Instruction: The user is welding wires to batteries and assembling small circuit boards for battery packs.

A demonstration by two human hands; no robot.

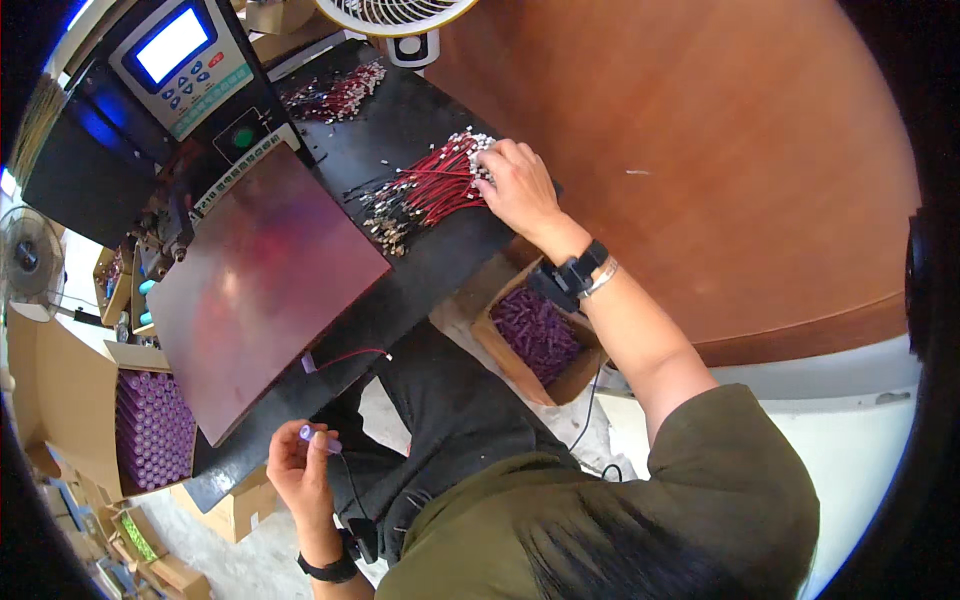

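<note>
My right hand (515, 185) reaches forward onto a bundle of red and black wires with metal ends (425, 190) lying on the black worktop (400, 280); its fingers rest on the bundle's right end. My left hand (298, 470) is low at the front edge of the worktop, fingers pinched on a small purple cylindrical cell (320, 438) with a thin wire hanging from it. A loose red wire (350, 356) lies on the worktop just above that hand.
A reddish-brown plate (255, 285) covers the worktop's left, behind it a machine with a lit screen and keypad (180, 60). Another wire pile (335, 95) lies further back. Cardboard boxes of purple cells stand at left (150, 430) and under my right forearm (540, 335). A fan (395, 15) stands at the top.
</note>
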